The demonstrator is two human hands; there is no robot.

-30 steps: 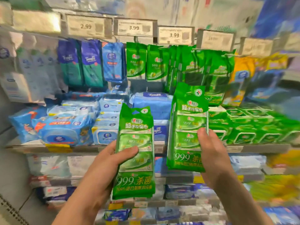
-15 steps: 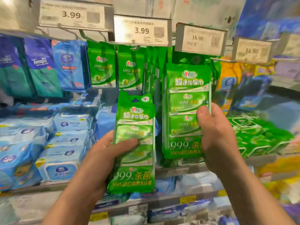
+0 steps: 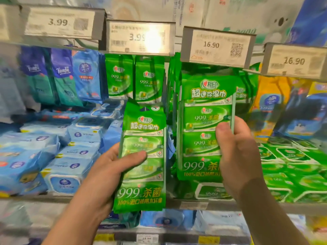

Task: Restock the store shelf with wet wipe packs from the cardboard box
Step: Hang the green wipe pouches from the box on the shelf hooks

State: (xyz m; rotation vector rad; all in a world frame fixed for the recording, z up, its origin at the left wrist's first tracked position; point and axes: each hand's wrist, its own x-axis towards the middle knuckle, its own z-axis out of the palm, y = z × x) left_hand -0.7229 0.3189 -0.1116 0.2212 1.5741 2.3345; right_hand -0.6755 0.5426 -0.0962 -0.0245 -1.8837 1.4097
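Left hand (image 3: 109, 170): grips my lower green wipe pack (image 3: 143, 156) at 7 o'clock, thumb laid over its front, fingers wrapped behind.
Right hand (image 3: 235, 152): clamps my raised green wipe pack (image 3: 203, 124) at 3 o'clock, thumb on its face.
Raised pack: its top sits just under the 16.90 price tag (image 3: 217, 45), against the hanging green packs (image 3: 134, 76) at 12 o'clock.
Lower pack: upright, in front of the shelf edge (image 3: 194, 203), apart from the raised one.
Shelf at 9 o'clock: blue wipe packs (image 3: 67, 167) stacked.
Shelf at 4 o'clock: flat green packs (image 3: 292, 167).
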